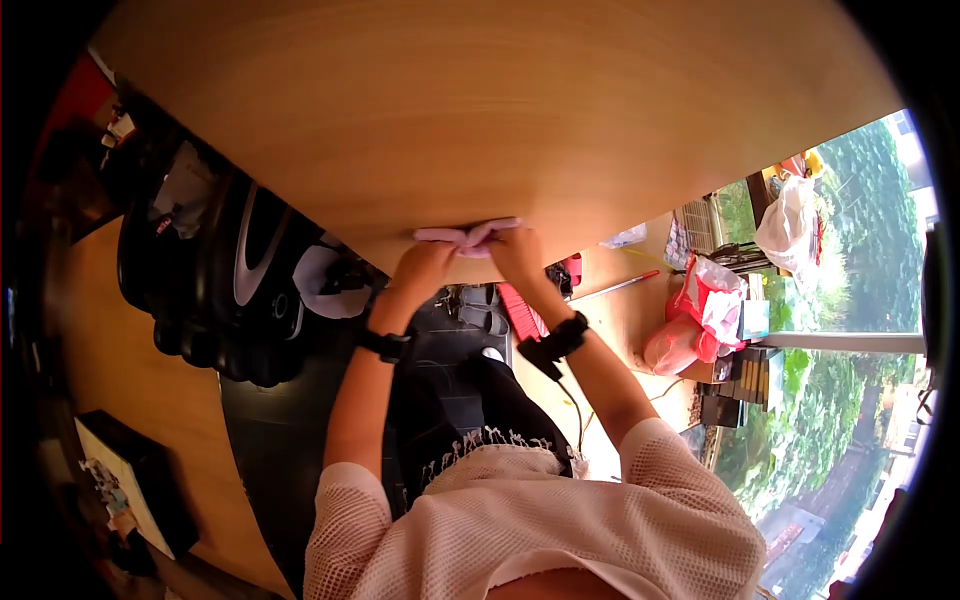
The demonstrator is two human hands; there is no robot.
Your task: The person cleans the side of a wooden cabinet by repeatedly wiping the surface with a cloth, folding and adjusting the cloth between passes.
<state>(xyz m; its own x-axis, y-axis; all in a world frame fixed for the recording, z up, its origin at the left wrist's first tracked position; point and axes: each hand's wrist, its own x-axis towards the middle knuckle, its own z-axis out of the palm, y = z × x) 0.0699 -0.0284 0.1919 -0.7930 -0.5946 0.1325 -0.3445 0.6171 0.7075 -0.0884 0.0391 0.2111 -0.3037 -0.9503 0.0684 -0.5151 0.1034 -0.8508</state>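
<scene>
Two bare hands pinch a soft lilac-pink cloth (476, 240) at the near edge of a smooth brown wood-grained surface (480, 110)

The left hand (424, 266) is closed on the cloth's left part and the right hand (517, 256) on its right part, knuckles near each other; the cloth is bunched between them, one narrow end sticking out past each hand, though the exact finger placement is too small to tell. Each wrist wears a black strap, the left strap (383, 345) and the right strap (557, 342), with a thin dark cable (572, 405) hanging by the right one. Below the forearms is a white open-mesh top (540, 525); off to the right, a white plastic bag (787, 230) sits near the window
</scene>
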